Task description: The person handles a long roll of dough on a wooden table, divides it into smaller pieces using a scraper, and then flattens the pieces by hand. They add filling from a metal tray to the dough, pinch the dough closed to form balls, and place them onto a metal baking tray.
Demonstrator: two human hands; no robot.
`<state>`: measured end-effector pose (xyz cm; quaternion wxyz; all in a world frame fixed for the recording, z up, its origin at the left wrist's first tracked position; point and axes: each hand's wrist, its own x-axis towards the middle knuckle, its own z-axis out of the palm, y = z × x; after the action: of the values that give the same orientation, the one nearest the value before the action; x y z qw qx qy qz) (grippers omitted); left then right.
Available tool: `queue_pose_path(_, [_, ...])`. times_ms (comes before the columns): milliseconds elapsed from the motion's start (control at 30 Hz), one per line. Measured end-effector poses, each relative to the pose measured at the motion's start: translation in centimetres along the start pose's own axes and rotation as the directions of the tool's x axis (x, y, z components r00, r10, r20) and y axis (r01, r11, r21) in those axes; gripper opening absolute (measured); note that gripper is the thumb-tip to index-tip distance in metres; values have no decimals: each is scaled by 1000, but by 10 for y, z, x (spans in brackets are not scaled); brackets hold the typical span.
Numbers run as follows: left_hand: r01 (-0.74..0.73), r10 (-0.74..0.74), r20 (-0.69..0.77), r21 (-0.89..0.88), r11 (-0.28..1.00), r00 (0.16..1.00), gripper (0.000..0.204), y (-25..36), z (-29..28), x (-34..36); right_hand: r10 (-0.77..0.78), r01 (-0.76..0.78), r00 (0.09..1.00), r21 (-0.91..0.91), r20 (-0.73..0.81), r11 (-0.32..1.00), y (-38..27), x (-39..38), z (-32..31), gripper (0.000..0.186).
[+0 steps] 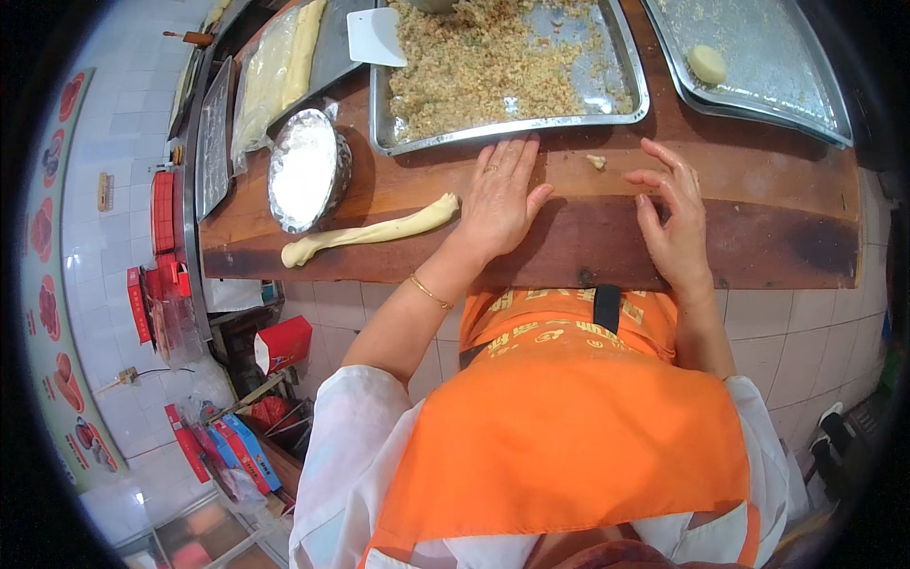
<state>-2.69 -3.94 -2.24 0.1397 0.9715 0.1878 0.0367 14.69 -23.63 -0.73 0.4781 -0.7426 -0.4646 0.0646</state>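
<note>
My left hand (500,194) lies flat on the wooden table (758,204), fingers stretched toward the tray of filling. Whatever may be under its palm is hidden. A pale dough rope (374,234) runs leftward from beside that hand, its far end near the wrist. My right hand (675,213) hovers over the table's front part with its fingers apart and bent, holding nothing. Between the two hands, nearer the tray, sits a tiny scrap of dough (596,162).
Crumbly filling (493,71) fills much of a metal tray (507,125), with a white scraper (375,38) at its left corner. A bowl of white flour (305,175) stands left. One round dough piece (707,64) rests on another tray (782,66). Plastic-covered dough (275,71) lies back left.
</note>
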Motion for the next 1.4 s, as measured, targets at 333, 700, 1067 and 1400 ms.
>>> queue_pose_path(333, [58, -57, 31, -18, 998, 998, 62, -4, 9, 2, -9, 9, 1000, -5, -25, 1000, -4, 3, -5, 25])
queue_pose_path(700, [-74, 27, -186, -249, 966, 982, 58, 3, -3, -56, -46, 47, 997, -10, 58, 999, -22, -14, -6, 22])
queue_pose_path(1067, [-53, -242, 165, -715, -697, 956, 52, 33, -18, -42, -312, 296, 909, 99, 277, 950, -73, 29, 26, 77])
queue_pose_path(1400, [-5, -239, 47, -977, -214, 970, 63, 51, -27, -15, -168, 162, 985, -133, -36, 978, -10, 67, -42, 61])
